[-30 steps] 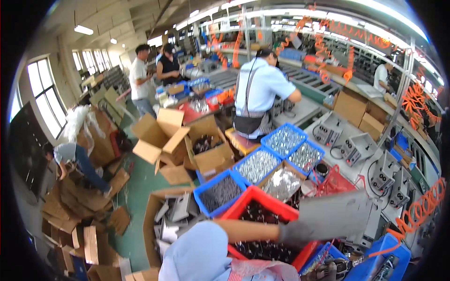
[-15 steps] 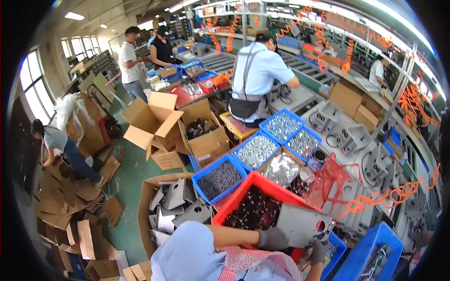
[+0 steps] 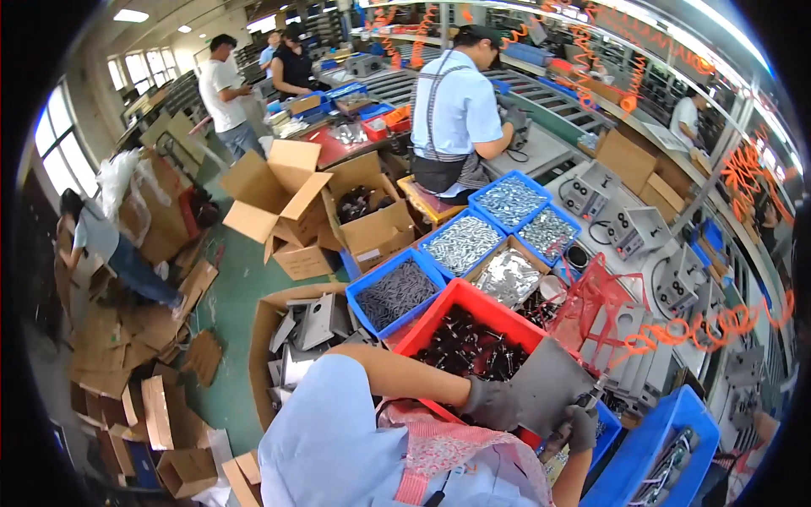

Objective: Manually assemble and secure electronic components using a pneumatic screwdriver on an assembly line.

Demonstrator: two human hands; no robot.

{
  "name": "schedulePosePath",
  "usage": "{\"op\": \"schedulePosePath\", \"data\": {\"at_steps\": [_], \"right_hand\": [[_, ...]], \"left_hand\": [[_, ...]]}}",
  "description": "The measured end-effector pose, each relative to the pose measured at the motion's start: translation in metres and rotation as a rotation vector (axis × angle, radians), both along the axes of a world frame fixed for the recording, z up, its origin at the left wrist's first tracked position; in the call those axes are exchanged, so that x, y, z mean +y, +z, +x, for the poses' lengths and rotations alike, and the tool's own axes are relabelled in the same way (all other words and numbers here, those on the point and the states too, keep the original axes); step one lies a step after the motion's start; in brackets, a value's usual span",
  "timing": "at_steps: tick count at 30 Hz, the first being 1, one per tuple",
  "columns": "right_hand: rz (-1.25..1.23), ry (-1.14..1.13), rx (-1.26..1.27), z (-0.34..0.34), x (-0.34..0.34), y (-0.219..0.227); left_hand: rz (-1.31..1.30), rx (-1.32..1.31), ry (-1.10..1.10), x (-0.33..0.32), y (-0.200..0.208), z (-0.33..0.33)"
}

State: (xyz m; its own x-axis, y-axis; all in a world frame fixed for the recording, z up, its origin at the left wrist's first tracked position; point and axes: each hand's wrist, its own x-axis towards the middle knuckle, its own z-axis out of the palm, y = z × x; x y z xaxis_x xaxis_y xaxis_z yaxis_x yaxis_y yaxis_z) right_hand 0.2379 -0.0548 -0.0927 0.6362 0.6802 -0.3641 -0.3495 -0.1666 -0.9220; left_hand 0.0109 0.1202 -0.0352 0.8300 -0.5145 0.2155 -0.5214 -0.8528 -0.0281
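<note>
A flat grey metal plate (image 3: pixel 553 378) is held over the red bin (image 3: pixel 411 340) of small dark parts. My left hand (image 3: pixel 498 404), in a grey glove, grips the plate's near left edge, its fingertips partly hidden. At the plate's right end my right hand (image 3: pixel 581 427), also gloved, is closed round a slim metal tool (image 3: pixel 598 389), whose kind I cannot make out. Below the right hand, a blue bin (image 3: pixel 610 431) of small metal parts is partly hidden by my arm.
Blue bins of screws (image 3: pixel 460 245) and dark pins (image 3: pixel 394 294) stand beyond the red bin. A carton of grey metal pieces (image 3: pixel 260 372) is at left, a blue crate (image 3: pixel 667 414) at right. Orange coiled hoses (image 3: pixel 701 334) hang at right. A co-worker (image 3: pixel 456 110) sits ahead.
The plate has turned and tilted, and its round hole no longer shows. My left hand has shifted right and up along it. The seated co-worker has moved slightly, raising a grey part.
</note>
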Motion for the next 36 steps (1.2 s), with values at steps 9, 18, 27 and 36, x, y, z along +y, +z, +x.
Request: {"op": "schedulePosePath", "data": {"at_steps": [9, 18, 27, 36], "right_hand": [[0.113, -0.045, 0.195, -0.026, -0.031, 0.038], [0.061, -0.208, 0.147, -0.034, -0.055, 0.062], [0.12, -0.191, 0.246, -0.035, -0.067, 0.073], [0.193, -0.159, 0.182, -0.052, -0.054, 0.072]], "left_hand": [[-0.416, -0.011, 0.609, 0.103, 0.09, -0.053], [-0.892, -0.696, 1.399, 0.237, 0.138, -0.206], [-0.707, 0.203, 1.14, 0.13, -0.096, -0.046], [-0.449, 0.452, 1.604, 0.125, -0.141, 0.006]]}}
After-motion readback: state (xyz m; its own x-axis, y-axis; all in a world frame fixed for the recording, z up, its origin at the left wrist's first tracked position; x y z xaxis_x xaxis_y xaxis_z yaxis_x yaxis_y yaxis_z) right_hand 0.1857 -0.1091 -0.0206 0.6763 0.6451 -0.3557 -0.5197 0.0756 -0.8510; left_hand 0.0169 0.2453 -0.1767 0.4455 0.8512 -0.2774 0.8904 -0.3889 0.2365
